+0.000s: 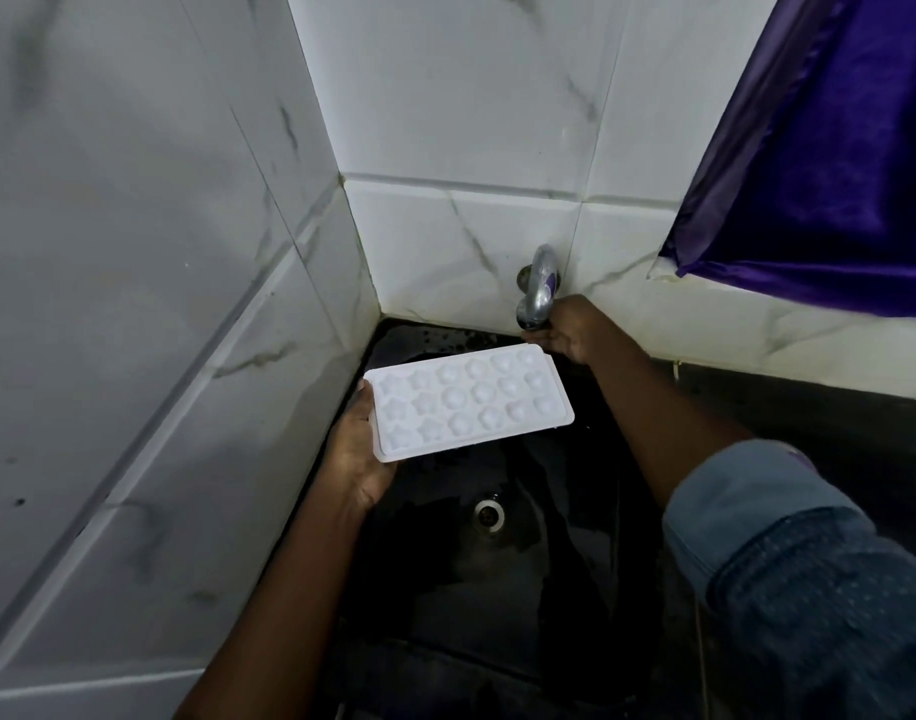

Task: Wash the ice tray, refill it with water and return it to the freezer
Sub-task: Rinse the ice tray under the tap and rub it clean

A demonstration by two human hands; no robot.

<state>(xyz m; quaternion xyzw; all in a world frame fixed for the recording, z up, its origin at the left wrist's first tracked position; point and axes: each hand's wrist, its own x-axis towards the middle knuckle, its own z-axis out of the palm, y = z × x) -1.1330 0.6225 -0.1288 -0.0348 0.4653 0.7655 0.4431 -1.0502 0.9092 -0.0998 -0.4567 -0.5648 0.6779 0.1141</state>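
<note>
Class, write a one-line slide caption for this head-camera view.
Left hand holds a white ice tray over the dark sink while the right hand reaches the tap.

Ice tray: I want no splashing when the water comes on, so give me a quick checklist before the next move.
1. Left hand has a grip on the ice tray: ok.
2. Tray over the black sink: ok.
3. Tray cavities face up: ok.
4. Right hand at the tap: ok.
5. Tray under the spout: not ok, it sits left and nearer.
6. Water running: cannot tell.
7. Drain unblocked: ok.
</note>
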